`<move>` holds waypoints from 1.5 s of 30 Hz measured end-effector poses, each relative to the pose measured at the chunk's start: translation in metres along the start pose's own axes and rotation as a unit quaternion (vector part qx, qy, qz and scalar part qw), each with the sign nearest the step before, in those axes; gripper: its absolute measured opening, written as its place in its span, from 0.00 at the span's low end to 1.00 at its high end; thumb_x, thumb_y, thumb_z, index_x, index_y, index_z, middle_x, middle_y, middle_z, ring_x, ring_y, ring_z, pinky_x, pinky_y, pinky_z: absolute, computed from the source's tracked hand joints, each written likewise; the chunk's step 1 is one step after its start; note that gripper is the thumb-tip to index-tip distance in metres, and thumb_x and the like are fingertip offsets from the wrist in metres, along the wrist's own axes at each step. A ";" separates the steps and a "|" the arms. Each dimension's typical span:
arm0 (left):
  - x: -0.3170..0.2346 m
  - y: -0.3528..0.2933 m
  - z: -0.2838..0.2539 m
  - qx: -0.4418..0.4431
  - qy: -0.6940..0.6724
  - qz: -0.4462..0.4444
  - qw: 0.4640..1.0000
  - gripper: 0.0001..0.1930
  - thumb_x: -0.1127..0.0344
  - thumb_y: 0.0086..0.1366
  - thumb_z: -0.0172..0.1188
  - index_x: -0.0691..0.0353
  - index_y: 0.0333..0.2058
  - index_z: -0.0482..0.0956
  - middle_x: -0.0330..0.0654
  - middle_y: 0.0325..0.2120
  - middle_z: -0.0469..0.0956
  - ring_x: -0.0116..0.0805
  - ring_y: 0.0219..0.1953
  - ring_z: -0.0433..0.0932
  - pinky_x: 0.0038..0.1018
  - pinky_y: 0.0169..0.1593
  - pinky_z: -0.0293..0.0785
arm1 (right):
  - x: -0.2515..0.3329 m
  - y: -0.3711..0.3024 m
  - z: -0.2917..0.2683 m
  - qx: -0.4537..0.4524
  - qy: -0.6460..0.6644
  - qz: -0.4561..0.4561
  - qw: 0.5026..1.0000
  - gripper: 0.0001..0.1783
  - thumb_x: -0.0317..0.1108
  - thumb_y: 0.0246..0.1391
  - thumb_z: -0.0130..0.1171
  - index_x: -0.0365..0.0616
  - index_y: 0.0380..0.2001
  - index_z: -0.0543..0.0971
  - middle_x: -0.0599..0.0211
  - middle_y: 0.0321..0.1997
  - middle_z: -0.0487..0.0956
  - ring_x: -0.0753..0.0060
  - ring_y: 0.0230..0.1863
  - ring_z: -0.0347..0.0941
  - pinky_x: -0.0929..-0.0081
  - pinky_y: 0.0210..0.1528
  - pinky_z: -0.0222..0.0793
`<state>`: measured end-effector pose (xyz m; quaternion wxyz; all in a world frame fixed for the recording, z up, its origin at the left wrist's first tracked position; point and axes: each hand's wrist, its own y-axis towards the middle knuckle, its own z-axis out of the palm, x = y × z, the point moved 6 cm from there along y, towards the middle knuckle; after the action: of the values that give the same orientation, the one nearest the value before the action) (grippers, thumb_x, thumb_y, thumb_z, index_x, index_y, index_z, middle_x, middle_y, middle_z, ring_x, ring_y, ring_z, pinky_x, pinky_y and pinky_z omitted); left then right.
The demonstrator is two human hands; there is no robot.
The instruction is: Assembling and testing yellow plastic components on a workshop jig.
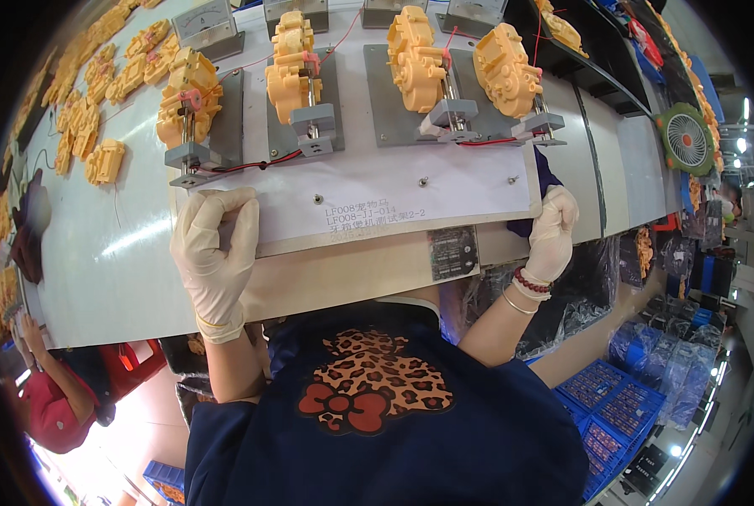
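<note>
My left hand [215, 253], in a pale glove, is closed at the front left corner of a white-topped test board [478, 185]; any object in its fingers is hidden. At the board's right corner my gloved right hand [554, 229] is closed too, fingertips bunched, beside a dark blue cloth [547, 175]. What it grips cannot be made out. Along the board stand grey fixtures [394, 110] bearing yellow-orange plastic gearboxes, among them a left one [190, 97] and a right one [507, 72]. Small metal toggle switches [423, 182] line the front strip.
Analogue meters [206, 24] stand behind the fixtures, joined by red wires. Many loose gearboxes [104, 162] lie at the left. A green fan [687, 142] is at the right, blue crates [604, 405] below it. Another person in red [56, 405] is at the lower left.
</note>
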<state>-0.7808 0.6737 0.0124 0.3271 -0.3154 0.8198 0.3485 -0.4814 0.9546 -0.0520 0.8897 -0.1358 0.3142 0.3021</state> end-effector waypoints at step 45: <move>-0.004 0.001 0.002 0.016 -0.002 -0.004 1.000 0.05 0.78 0.57 0.66 0.66 0.33 0.82 0.39 0.27 0.77 0.28 0.28 0.77 0.22 0.34 0.72 | -0.052 -0.018 0.029 0.110 -0.590 -0.019 0.799 0.20 0.44 0.69 0.45 0.48 0.23 0.62 0.75 0.17 0.57 0.83 0.21 0.49 0.75 0.27 0.45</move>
<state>-0.7790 0.6769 0.0151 0.3351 -0.3129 0.8235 0.3341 -0.4884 0.9301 0.0045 0.9175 0.1613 -0.2435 0.2701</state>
